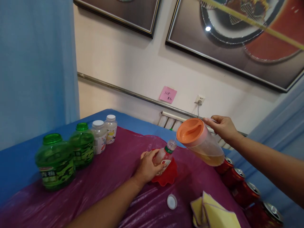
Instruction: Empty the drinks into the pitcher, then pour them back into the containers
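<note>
My left hand [148,166] is wrapped round a clear bottle [163,156] with a green neck band and no cap. The bottle leans slightly right over a red scalloped dish [171,174]. My right hand [223,126] grips the handle of a translucent pitcher [206,147] with an orange lid [190,130]. The pitcher is tilted, its lid toward the bottle's mouth, and some yellowish liquid lies low inside it. A white cap [172,201] rests on the purple cover nearer to me.
Two green jars [55,164] and two white-capped bottles [99,137] stand at the left. Several red cans [245,191] line the right edge. Folded yellow cloths [217,212] lie at the front on the purple cover [104,186]. A wall with framed pictures rises behind.
</note>
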Available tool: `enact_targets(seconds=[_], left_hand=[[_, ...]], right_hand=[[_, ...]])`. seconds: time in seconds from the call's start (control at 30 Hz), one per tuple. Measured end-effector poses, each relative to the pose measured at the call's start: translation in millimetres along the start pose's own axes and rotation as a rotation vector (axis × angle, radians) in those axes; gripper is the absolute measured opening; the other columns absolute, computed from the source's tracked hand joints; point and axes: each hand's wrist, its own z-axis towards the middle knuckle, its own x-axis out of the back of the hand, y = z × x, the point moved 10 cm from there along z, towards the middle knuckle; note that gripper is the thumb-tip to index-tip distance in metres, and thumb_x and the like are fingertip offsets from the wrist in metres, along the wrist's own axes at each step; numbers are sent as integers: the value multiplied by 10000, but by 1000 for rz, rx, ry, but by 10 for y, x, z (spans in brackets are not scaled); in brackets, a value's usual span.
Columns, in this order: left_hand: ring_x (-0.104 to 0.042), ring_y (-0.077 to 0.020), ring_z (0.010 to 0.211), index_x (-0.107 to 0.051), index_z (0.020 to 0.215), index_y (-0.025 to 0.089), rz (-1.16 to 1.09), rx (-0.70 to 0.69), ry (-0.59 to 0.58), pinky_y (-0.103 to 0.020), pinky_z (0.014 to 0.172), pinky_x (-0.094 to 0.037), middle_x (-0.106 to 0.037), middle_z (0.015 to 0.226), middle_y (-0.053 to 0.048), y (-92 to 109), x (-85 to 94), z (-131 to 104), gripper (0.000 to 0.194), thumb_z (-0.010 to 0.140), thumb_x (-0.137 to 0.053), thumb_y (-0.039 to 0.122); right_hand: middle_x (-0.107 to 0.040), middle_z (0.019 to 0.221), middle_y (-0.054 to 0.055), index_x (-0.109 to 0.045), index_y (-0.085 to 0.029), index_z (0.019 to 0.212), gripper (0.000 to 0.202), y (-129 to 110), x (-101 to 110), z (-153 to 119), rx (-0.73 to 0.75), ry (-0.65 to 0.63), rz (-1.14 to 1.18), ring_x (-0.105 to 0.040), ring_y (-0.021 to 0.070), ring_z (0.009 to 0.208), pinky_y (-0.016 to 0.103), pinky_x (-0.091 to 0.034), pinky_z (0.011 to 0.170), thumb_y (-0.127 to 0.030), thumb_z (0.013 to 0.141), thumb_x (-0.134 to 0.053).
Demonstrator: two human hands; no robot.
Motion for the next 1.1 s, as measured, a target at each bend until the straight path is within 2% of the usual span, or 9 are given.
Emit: enact_targets(seconds=[0.63,1.1], left_hand=[[-676,-313,1072,-679,1210,237,8,-12,21,-476,1022,-465,-753,1144,-80,51,55,-12,560,691,-812,397],[-658,-304,1097,-667,1220,234,0,-29,15,-484,1065,-422,-741,1183,-78,39,27,-6,547,716,-795,405]], right_hand=[[-253,511,-61,-337,-237,513,622,4,44,6,-11,-3,-18,-280,89,469,255,-220,429,-713,728,-676],[-263,503,-56,-350,-240,522,611,-28,74,4,12,-1,-27,-286,99,469,265,-220,430,-712,750,-664]])
